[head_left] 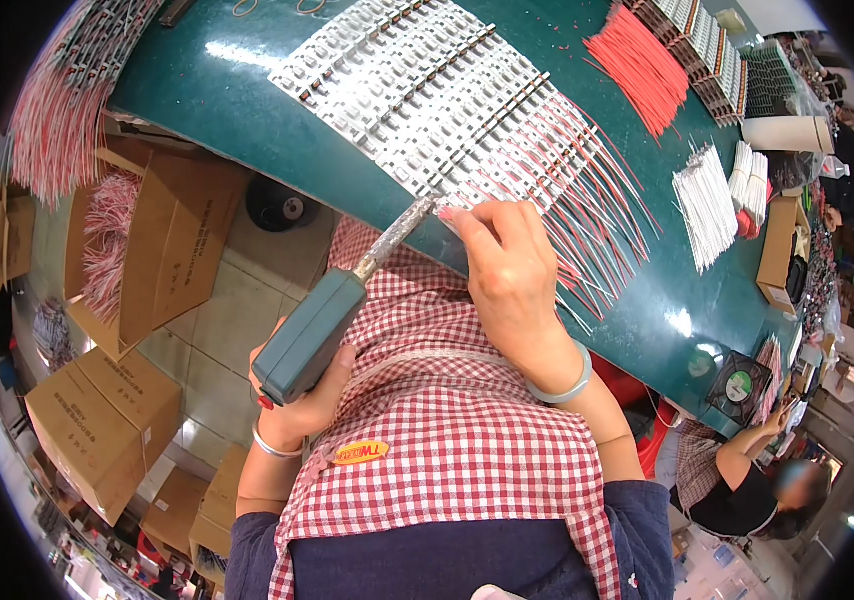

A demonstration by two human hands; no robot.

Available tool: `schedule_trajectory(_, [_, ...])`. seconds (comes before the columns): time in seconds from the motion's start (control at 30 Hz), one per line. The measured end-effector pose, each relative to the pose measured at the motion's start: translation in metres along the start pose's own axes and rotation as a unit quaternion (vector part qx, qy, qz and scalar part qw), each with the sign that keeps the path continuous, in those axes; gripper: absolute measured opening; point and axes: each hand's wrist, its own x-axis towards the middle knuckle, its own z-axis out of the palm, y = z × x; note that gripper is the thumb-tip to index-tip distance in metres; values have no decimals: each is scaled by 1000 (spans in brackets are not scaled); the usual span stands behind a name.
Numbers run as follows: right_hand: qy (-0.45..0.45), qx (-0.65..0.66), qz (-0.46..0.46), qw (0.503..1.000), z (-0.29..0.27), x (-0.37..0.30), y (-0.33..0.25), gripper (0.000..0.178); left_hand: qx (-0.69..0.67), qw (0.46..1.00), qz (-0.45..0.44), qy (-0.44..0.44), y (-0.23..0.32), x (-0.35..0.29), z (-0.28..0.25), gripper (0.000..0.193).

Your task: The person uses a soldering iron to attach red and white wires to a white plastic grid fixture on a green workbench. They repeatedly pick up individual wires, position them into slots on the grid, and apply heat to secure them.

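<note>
My left hand (325,392) is wrapped round the dark green body of a soldering gun (309,332). The gun's long metal tip points up and away, reaching the near edge of a panel of small white circuit boards (412,95). Right beside that tip, my right hand (512,270) pinches thumb and forefinger together at the panel's edge. A speck of red shows at the fingertips, but what they hold is too small to make out. Red and white wires (587,225) fan out from the panel's right part, running past my right hand.
On the green table (207,100) lie red wires (637,70), white wires (704,208) and stacked boards (697,50). Wired boards (77,80) hang at the far left edge. Cardboard boxes (172,240) stand on the floor at left. Another person (737,480) sits at right.
</note>
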Motion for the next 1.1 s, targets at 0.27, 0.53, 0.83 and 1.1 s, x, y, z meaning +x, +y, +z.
schedule_trajectory(0.27, [71,15,17,997,-19,15,11,18,-78,996,-45,0,-7,-9,-6,39])
schedule_trajectory(0.53, [23,46,-66,997,-1,80,60,9,-163,979,-94,83,7,11,2,37])
schedule_trajectory(0.83, [-14,83,-127,988,13,81,78,9,-213,968,-100,89,15,16,4,44])
schedule_trajectory(1.1, [-65,112,-78,989,-25,36,96,14,-217,967,-108,78,24,33,22,41])
